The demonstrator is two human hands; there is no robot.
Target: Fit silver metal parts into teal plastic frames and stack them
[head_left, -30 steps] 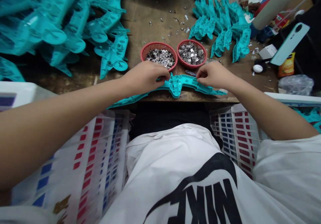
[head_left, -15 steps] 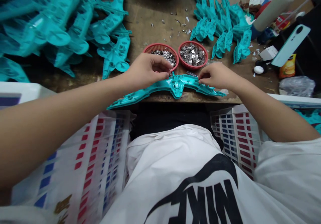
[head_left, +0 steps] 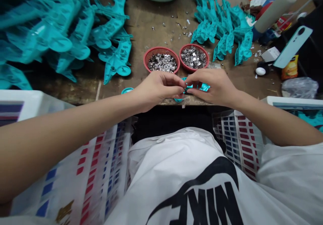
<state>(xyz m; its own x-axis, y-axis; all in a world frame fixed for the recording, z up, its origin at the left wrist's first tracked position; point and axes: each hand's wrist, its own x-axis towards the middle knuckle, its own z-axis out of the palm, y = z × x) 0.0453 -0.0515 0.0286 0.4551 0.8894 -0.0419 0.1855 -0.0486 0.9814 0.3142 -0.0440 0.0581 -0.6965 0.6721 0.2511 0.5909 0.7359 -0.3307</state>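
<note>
A turquoise plastic part lies along the table's front edge, mostly covered by my hands; a round turquoise end shows beyond my left wrist. My left hand is closed, thumb and fingertips pinched together over the middle of the part. What sits in that pinch is too small to make out. From the other side, my right hand curls its thumb and fingers about the part, fingertips meeting those of the left. Just behind are two red baskets of small shiny metal pieces, a left basket and a right basket.
Turquoise parts form a large pile at left and a smaller group at right. Loose metal bits dot the wooden table. A bottle, a phone and a plastic bag are at right. White crates flank my lap.
Both hands have come together at the middle, the left moving right and down, the right moving left. The turquoise part now lies differently, with a round end showing at left.
</note>
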